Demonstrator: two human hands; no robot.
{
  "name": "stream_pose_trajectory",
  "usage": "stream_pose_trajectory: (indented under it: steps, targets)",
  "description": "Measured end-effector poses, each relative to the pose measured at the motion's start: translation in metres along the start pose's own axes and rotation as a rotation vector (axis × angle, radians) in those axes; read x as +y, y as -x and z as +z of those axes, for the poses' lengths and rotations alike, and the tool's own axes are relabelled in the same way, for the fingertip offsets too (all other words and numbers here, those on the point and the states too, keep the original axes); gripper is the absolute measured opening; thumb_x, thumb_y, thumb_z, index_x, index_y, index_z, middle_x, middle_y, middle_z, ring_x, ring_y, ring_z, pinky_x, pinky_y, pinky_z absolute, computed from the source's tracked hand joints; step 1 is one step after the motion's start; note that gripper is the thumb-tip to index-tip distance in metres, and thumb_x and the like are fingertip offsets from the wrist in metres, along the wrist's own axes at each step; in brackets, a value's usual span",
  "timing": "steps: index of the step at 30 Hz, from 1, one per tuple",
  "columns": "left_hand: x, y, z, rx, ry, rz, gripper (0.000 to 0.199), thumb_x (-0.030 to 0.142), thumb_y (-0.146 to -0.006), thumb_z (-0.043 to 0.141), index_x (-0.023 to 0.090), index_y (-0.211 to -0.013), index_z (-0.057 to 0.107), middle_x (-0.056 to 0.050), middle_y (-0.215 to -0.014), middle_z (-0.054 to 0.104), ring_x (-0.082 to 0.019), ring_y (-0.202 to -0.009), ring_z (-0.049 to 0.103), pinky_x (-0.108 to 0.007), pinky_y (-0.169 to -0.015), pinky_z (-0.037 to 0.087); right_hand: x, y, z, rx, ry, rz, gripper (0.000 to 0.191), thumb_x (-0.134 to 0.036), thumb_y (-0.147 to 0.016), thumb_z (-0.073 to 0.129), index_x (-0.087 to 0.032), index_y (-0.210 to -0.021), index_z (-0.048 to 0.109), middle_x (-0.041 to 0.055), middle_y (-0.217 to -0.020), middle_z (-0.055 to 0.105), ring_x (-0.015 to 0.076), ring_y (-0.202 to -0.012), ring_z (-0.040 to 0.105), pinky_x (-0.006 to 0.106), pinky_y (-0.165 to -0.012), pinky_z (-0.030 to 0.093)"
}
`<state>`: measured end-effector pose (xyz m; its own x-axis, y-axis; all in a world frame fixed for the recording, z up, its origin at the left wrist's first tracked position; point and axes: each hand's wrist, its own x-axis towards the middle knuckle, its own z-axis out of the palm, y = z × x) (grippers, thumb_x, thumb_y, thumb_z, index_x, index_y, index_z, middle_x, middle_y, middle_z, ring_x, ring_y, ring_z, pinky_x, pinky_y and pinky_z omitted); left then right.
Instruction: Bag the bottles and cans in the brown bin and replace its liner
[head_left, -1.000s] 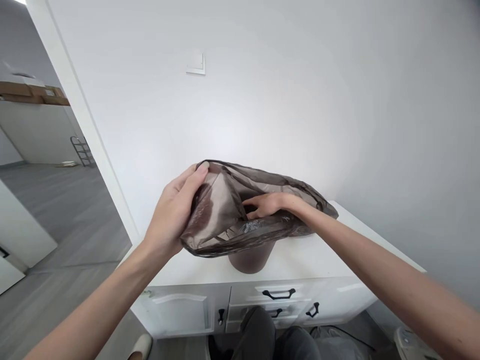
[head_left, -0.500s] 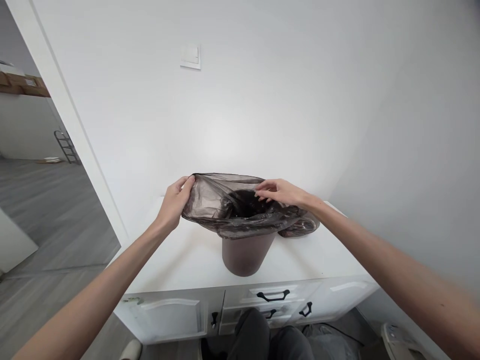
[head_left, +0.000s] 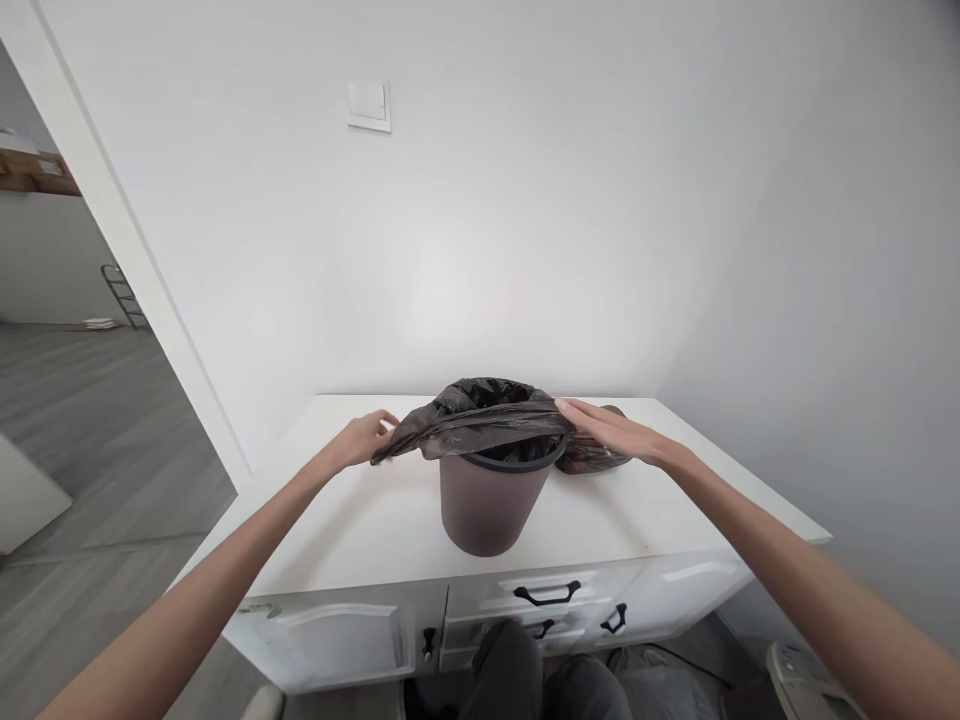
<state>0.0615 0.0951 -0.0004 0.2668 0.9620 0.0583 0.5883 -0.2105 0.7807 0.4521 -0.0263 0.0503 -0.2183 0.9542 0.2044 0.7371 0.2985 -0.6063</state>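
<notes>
A brown trash bin (head_left: pixel 487 510) with a dark rim stands on the white cabinet top in front of me. A thin, dark trash bag (head_left: pixel 487 430) lines it, its upper edge bunched across the opening. At the front, part of the rim shows below the bag. My left hand (head_left: pixel 363 440) has curled fingers at the bag's left end, drawn out past the bin; some fingertips are hidden behind the plastic. On the other side, my right hand (head_left: pixel 615 430) lies with straight fingers against the bag near the right rim. Behind that hand rests a bundle of dark plastic (head_left: pixel 592 455).
The white cabinet (head_left: pixel 337 640) has black handles. Behind it rises a white wall with a light switch (head_left: pixel 369 106). A doorway opens at left onto a grey floor (head_left: pixel 142 440). My knees are below the cabinet's front edge, with an appliance (head_left: pixel 806 680) at lower right.
The bag's raised edge has come down over the bin, baring part of the front rim. My left hand has moved lower; my right hand has shifted right, out of the opening.
</notes>
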Motion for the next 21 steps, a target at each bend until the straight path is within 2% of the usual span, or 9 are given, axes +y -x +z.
stream_pose_trajectory:
  steps: [3, 5, 7, 10, 12, 16, 21]
  targets:
    - [0.010, 0.022, -0.001, 0.206, -0.075, 0.213, 0.050, 0.061, -0.091, 0.058, 0.020, -0.119, 0.069, -0.013, -0.122, 0.075, -0.028, -0.105, 0.070, -0.034, -0.076, 0.055, 0.007, 0.021, -0.002, 0.007, -0.067, 0.066, 0.054, -0.066, -0.102, 0.053, -0.033, -0.144, 0.064, 0.0066, -0.146, 0.069, 0.0305, -0.128, 0.069, 0.050, -0.109, 0.058]
    - [0.021, 0.041, 0.002, 0.278, -0.090, 0.335, 0.050, 0.060, -0.102, 0.045, 0.023, -0.129, 0.065, -0.012, -0.135, 0.070, -0.029, -0.120, 0.066, -0.036, -0.086, 0.055, 0.014, 0.032, 0.000, 0.068, -0.064, 0.061, 0.049, -0.059, -0.101, 0.057, -0.030, -0.140, 0.064, 0.0082, -0.141, 0.071, 0.0301, -0.125, 0.071, 0.049, -0.106, 0.059]
    - [0.030, 0.058, 0.008, 0.266, -0.105, 0.413, 0.047, 0.058, -0.105, 0.043, 0.025, -0.130, 0.063, -0.011, -0.134, 0.071, -0.029, -0.123, 0.065, -0.039, -0.093, 0.055, 0.021, 0.040, 0.004, 0.154, -0.028, 0.037, 0.037, -0.051, -0.100, 0.059, -0.028, -0.127, 0.067, 0.0086, -0.130, 0.075, 0.0294, -0.120, 0.072, 0.046, -0.099, 0.061]
    - [0.032, 0.077, 0.018, 0.241, -0.207, 0.580, 0.040, 0.054, -0.100, 0.059, 0.025, -0.126, 0.062, -0.010, -0.126, 0.074, -0.029, -0.116, 0.068, -0.043, -0.098, 0.053, 0.029, 0.051, 0.013, 0.261, 0.004, -0.023, 0.019, -0.043, -0.099, 0.060, -0.027, -0.106, 0.067, 0.0069, -0.114, 0.076, 0.0273, -0.109, 0.072, 0.043, -0.091, 0.060]
    - [0.027, 0.084, 0.026, 0.251, -0.298, 0.727, 0.030, 0.045, -0.097, 0.066, 0.025, -0.120, 0.062, -0.009, -0.117, 0.075, -0.027, -0.108, 0.069, -0.044, -0.096, 0.053, 0.032, 0.057, 0.020, 0.301, 0.014, -0.067, 0.013, -0.039, -0.098, 0.060, -0.027, -0.097, 0.065, 0.0057, -0.106, 0.074, 0.0257, -0.101, 0.071, 0.042, -0.087, 0.058]
    - [0.014, 0.092, 0.040, 0.375, -0.395, 0.938, 0.010, 0.022, -0.099, 0.062, 0.024, -0.108, 0.062, -0.007, -0.102, 0.072, -0.022, -0.095, 0.067, -0.039, -0.086, 0.053, 0.036, 0.069, 0.035, 0.293, 0.036, -0.143, 0.007, -0.031, -0.098, 0.058, -0.027, -0.093, 0.062, 0.0045, -0.099, 0.070, 0.0245, -0.093, 0.068, 0.042, -0.086, 0.055]
    - [0.003, 0.102, 0.051, 0.483, -0.552, 1.117, 0.021, 0.006, -0.095, 0.060, 0.025, -0.105, 0.058, -0.005, -0.095, 0.068, -0.020, -0.084, 0.062, -0.035, -0.077, 0.051, 0.047, 0.077, 0.058, 0.259, 0.083, -0.180, 0.008, -0.021, -0.097, 0.055, -0.027, -0.095, 0.059, 0.0037, -0.099, 0.069, 0.0241, -0.094, 0.067, 0.042, -0.087, 0.055]
